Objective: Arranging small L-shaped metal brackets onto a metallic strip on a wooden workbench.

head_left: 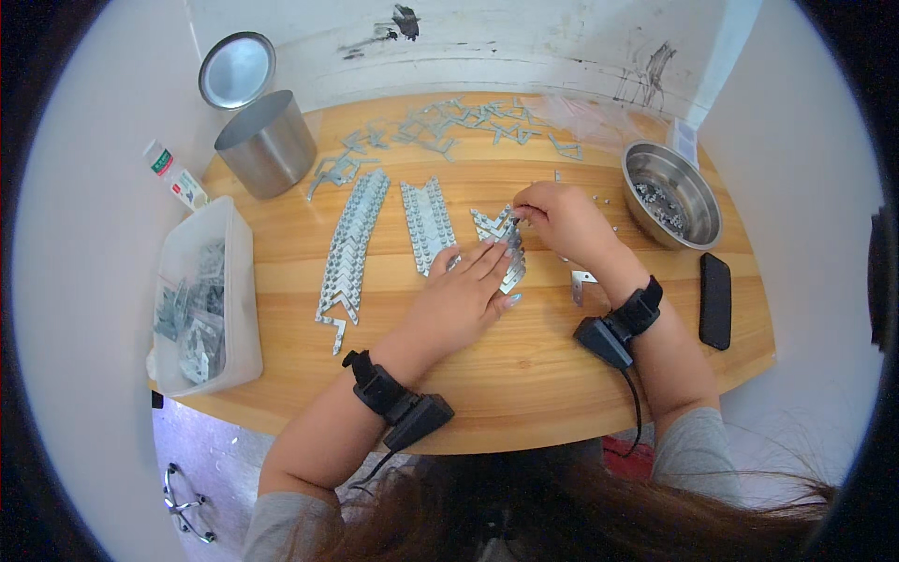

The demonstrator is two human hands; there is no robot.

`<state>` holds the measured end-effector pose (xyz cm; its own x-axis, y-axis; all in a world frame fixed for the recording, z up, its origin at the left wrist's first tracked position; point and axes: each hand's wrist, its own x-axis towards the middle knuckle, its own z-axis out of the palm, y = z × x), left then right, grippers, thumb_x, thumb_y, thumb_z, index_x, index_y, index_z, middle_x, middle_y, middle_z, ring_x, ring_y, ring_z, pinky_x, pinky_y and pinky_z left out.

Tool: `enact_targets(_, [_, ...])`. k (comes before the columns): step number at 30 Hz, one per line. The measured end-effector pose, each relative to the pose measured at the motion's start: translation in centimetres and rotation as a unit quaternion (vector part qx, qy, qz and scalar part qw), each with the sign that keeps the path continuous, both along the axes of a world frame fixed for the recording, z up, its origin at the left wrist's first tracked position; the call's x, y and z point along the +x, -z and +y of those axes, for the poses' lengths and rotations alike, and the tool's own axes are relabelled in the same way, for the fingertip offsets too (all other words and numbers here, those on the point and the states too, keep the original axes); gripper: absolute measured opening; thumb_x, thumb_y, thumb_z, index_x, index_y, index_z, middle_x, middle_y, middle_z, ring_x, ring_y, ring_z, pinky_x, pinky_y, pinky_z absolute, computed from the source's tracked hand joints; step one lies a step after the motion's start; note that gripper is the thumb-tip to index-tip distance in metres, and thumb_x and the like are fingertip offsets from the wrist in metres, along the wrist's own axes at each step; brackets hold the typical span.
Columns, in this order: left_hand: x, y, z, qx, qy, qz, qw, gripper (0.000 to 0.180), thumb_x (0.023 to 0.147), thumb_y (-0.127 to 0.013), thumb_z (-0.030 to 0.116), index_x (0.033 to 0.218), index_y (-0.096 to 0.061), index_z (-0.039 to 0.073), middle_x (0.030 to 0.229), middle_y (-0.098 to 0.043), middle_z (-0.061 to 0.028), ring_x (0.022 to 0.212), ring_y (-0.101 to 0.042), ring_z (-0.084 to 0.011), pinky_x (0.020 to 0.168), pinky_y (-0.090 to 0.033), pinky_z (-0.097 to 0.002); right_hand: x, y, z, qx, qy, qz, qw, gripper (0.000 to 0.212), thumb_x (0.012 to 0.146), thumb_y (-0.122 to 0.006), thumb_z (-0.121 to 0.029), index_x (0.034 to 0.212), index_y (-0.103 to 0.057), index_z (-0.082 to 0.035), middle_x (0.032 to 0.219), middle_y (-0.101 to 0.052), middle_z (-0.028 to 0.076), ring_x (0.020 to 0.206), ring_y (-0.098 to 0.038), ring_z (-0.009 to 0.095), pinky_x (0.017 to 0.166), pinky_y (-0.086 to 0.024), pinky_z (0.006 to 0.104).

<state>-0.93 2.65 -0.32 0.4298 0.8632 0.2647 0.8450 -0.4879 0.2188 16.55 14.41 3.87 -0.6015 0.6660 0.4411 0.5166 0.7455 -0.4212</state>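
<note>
My left hand (459,300) lies palm down, fingers stretched out, over a short stack of overlapping L-shaped metal corner brackets (512,273). At the stack's far end, my right hand (569,223) pinches its fingertips against a bracket; whatever sits between them is too small to make out. Left of my left hand, a row of nested brackets (426,220) carries round metal pieces along both sides. Further left runs a longer row of the same kind (352,245). One loose bracket (582,281) rests beneath my right wrist.
At the right stand a steel bowl (700,211) of small metal pieces and a black phone (715,302). Loose metal strips (435,122) and a clear plastic bag (590,117) lie at the back. A steel canister (267,145), a white bottle (178,178) and a plastic bin (245,309) are left.
</note>
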Motion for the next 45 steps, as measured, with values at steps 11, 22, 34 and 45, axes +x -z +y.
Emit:
enact_targets(11, [0.2,0.0,0.0,-0.009,-0.006,-0.013,1.000,0.050,0.094,-0.047,0.031,0.134,-0.044,0.002,0.143,-0.041,-0.0130,0.135,-0.034,-0.0249,0.108,-0.020,-0.0481,-0.4,-0.7,0.0,0.024,0.114,-0.174,0.978,0.033,0.087,-0.058,-0.038,0.087,-0.067,-0.006,0.078,-0.064,0.018,0.075,-0.062,0.037,0.065,-0.049,0.0458])
enact_targets(22, [-0.1,0.2,0.1,-0.009,0.006,-0.028,1.000,0.049,0.094,-0.047,0.031,0.134,-0.044,0.002,0.143,-0.041,-0.0137,0.135,-0.034,-0.0251,0.108,-0.020,-0.0487,-0.7,-0.9,0.1,0.009,0.034,-0.119,0.992,0.015,0.082,-0.065,-0.017,0.088,-0.064,-0.003,0.076,-0.064,0.014,0.068,-0.061,0.032,0.061,-0.048,0.0401])
enact_targets(34, [0.1,0.4,0.1,0.001,0.000,-0.017,1.000,0.050,0.093,-0.049,0.030,0.134,-0.045,0.002,0.142,-0.042,-0.0136,0.135,-0.035,-0.0243,0.108,-0.021,-0.0489,-0.5,-0.9,0.2,-0.006,0.064,-0.094,0.993,0.019,0.084,-0.065,-0.023,0.085,-0.059,-0.005,0.071,-0.063,0.014,0.067,-0.060,0.034,0.059,-0.047,0.0415])
enact_targets(45, [0.1,0.2,0.2,-0.024,-0.008,-0.030,0.999,0.049,0.093,-0.050,0.028,0.134,-0.045,0.002,0.144,-0.040,-0.0134,0.135,-0.034,-0.0247,0.109,-0.019,-0.0502,-0.6,-0.4,0.1,0.014,0.064,-0.083,0.994,0.020,0.086,-0.063,-0.023,0.084,-0.058,-0.004,0.072,-0.063,0.015,0.066,-0.060,0.034,0.058,-0.047,0.0420])
